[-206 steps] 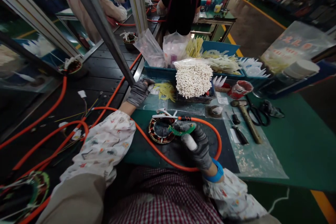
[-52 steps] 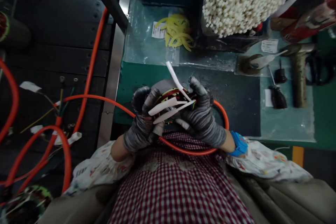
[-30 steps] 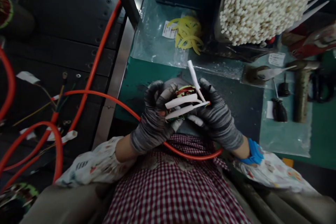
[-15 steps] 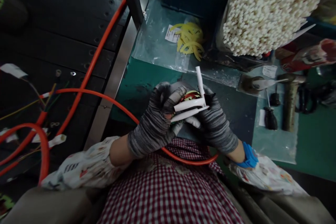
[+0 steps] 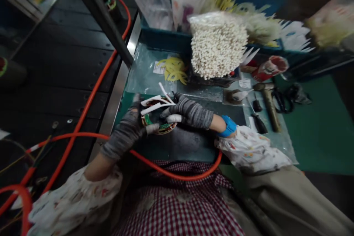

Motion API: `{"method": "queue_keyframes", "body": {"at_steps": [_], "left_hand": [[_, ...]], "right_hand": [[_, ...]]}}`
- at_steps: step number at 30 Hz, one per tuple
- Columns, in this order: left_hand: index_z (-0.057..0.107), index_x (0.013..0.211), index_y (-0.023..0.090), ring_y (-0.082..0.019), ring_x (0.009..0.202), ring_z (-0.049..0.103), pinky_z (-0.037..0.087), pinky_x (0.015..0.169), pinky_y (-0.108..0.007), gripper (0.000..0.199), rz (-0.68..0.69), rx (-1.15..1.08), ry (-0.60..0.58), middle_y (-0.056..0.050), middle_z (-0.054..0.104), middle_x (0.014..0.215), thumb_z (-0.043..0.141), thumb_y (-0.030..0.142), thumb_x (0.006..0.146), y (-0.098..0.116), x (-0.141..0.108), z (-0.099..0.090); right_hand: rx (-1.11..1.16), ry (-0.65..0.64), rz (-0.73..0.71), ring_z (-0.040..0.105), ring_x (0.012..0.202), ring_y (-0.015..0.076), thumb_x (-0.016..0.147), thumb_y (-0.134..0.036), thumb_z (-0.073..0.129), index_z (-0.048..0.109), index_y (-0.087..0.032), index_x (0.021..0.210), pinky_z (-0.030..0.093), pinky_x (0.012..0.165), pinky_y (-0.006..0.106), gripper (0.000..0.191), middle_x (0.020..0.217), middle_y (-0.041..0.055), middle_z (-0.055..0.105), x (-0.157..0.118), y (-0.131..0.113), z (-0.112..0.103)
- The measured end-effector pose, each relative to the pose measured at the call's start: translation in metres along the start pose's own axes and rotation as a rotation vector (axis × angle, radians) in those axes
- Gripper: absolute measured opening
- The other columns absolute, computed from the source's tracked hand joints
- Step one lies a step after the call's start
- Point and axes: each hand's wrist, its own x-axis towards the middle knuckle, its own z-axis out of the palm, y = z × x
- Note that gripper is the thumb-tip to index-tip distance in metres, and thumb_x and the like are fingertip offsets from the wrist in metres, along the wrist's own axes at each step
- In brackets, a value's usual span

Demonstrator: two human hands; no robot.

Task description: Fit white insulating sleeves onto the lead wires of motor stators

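Observation:
A ring-shaped motor stator (image 5: 167,129), with copper windings and green pieces at its rim, is held over the dark part of the bench. My left hand (image 5: 123,131), in a grey striped glove with bare-looking fingertips, wraps its left side, thumb on the near rim. At its right side my right hand (image 5: 192,110), gloved alike with pale-covered tips, is closed on it; some fingers are hidden. White sleeves (image 5: 151,108) on the leads cross the top of the stator and come together beside my right fingers.
An orange hose (image 5: 94,84) loops from the dark slatted surface across my lap. Behind lie yellow strips (image 5: 174,69) on plastic and a bundle of white tubes (image 5: 218,48). To the right are a hammer (image 5: 270,108), a screwdriver (image 5: 259,123), scissors (image 5: 283,101) and a red can (image 5: 269,68).
My view has lifted and shows more of the bench's back. Both hands and the stator now appear farther left. The stator's near rim has come into sight, and the white sleeves point differently.

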Motion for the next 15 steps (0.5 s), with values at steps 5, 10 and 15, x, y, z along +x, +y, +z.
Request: {"method": "queue_keyframes", "body": {"at_steps": [5,10,15], "left_hand": [[0.066,0.144,0.036,-0.043,0.126,0.074,0.059,0.11,-0.071,0.041,0.151,0.359,0.078,-0.008,0.078,0.136,0.07,0.032,0.104,0.02,-0.019,0.006],[0.067,0.136,0.029,-0.033,0.125,0.077,0.056,0.114,-0.062,0.042,0.364,0.418,-0.022,-0.008,0.082,0.135,0.05,0.011,0.102,0.042,-0.027,0.015],[0.059,0.14,0.03,-0.033,0.141,0.071,0.038,0.137,-0.064,0.035,0.31,0.281,0.065,-0.007,0.079,0.141,0.062,0.027,0.105,0.037,-0.027,0.031]], "right_hand": [[0.033,0.178,-0.072,0.067,0.118,0.0271,0.119,-0.04,0.051,0.078,-0.024,0.134,0.058,0.112,0.047,0.035,0.126,0.0098,0.077,-0.011,0.008,0.005],[-0.381,0.836,0.097,0.068,0.124,0.0302,0.11,-0.046,0.067,0.071,-0.028,0.129,0.058,0.111,0.054,0.026,0.13,0.0102,0.07,-0.061,0.006,-0.024],[-0.805,0.963,0.412,0.051,0.142,0.0416,0.099,-0.049,0.082,0.076,-0.028,0.113,0.036,0.123,0.071,0.026,0.144,0.0157,0.065,-0.08,0.032,-0.067]]}}
